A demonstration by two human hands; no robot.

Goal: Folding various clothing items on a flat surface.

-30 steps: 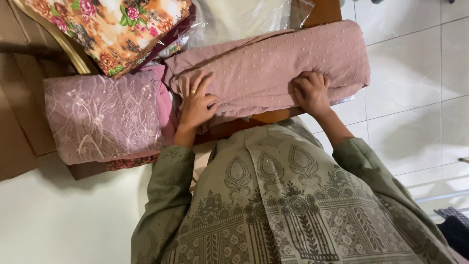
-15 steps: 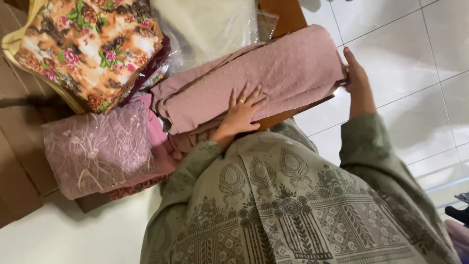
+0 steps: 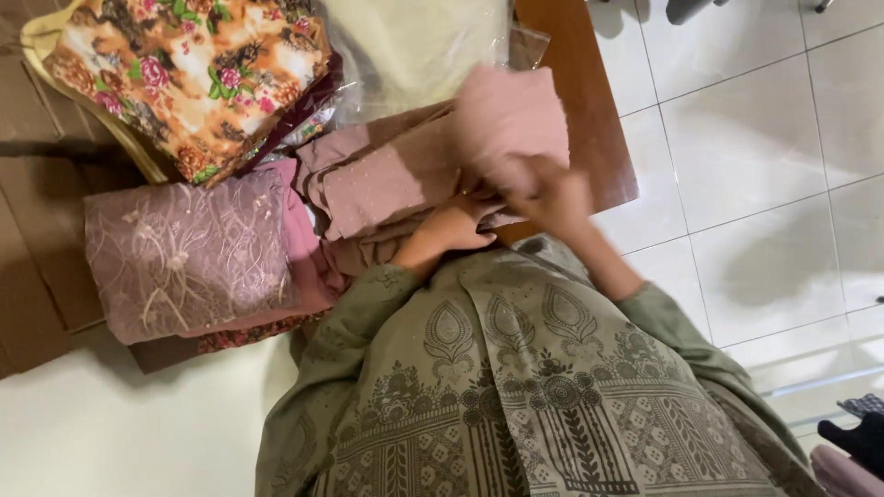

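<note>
— Where's the dusty-pink dotted cloth (image 3: 396,179) now?
— Centre of the frame, lying on the wooden bench (image 3: 580,110), its right end lifted and turned back over itself.
— And the hands?
— The right hand (image 3: 543,189) is blurred but looks closed on that raised end. The left hand (image 3: 451,228) lies flat on the near edge of the cloth, fingers together, pinning it.
— So which step is this?
— Folding, I'd judge, about midway; next the lifted end needs laying down square and smoothing.
— Around it?
— An embroidered mauve fabric (image 3: 184,258) at left, a floral print fabric (image 3: 184,74) upper left, and a clear plastic bag (image 3: 414,46) with pale cloth inside above. White floor tiles (image 3: 755,138) at right.
</note>
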